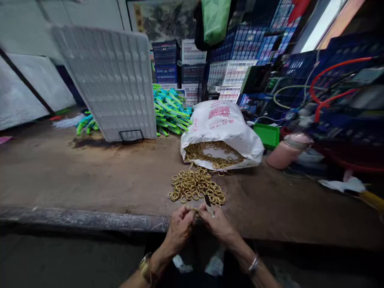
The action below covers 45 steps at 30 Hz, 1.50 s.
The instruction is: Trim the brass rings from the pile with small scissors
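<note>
At the table's front edge my left hand (181, 226) is closed, pinching a brass-coloured ring (195, 209) between thumb and fingers. Close against it on the right, my right hand (218, 226) is also closed, its fingertips at the same ring. A small knife-like tool (207, 201), dark at the tip and pale lower down, sticks up from the right hand; its exact kind is unclear. Just beyond both hands lies a heap of similar rings (195, 185). Behind the heap, a white woven sack (222, 120) rests on its side, its mouth facing me and more rings inside.
A grey ribbed plastic panel (114, 84) stands upright at the back left. Green and turquoise plastic pieces (171, 112) are piled behind it. To the right are a green tray (266, 136), a pinkish jar (288, 150) and orange hose (315, 86). Stacked crates (231, 76) fill the background.
</note>
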Available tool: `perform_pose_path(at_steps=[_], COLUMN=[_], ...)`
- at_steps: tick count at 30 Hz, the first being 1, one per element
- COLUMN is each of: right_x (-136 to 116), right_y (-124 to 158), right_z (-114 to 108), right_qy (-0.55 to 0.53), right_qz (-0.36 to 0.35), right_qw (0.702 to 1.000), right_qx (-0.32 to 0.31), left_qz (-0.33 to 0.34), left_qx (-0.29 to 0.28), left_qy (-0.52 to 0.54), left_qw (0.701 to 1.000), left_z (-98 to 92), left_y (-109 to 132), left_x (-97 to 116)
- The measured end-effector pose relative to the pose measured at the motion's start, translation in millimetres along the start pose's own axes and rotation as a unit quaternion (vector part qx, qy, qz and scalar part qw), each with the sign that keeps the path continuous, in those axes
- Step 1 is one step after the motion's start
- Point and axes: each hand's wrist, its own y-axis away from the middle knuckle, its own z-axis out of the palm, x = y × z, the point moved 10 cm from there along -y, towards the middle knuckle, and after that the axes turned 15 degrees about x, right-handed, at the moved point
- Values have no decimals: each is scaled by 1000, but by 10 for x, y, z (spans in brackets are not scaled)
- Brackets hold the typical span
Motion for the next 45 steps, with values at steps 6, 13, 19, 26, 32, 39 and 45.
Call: perform_pose_path(at_steps=[6,13,19,26,32,39,45], right_x=[204,304,329,168,96,45,29], right_y=[149,192,114,16,23,99,259], right_z=[219,299,259,96,99,56,210], right_qy=[-121,-179,-154,-22,29,191,290], right_qz=[141,164,137,23,-13,-145,-184], right_qw=[982,969,978,998,999,970,939], right_qx=[-38,-38,-9,50,39,42,-23], left_qz=[45,86,82,-11,-68,-49,-11], left_qx=[38,59,56,-5,-64,-47,-21], left_qy=[7,3,13,14,58,42,4], left_qw=[998,995,995,1000,994,997,1000], left_z=[-65,-71,-100,-33,25,-23,-60], left_y=[-3,21,43,94,141,136,125], left_x=[63,111,84,-59,-206,-146,-31])
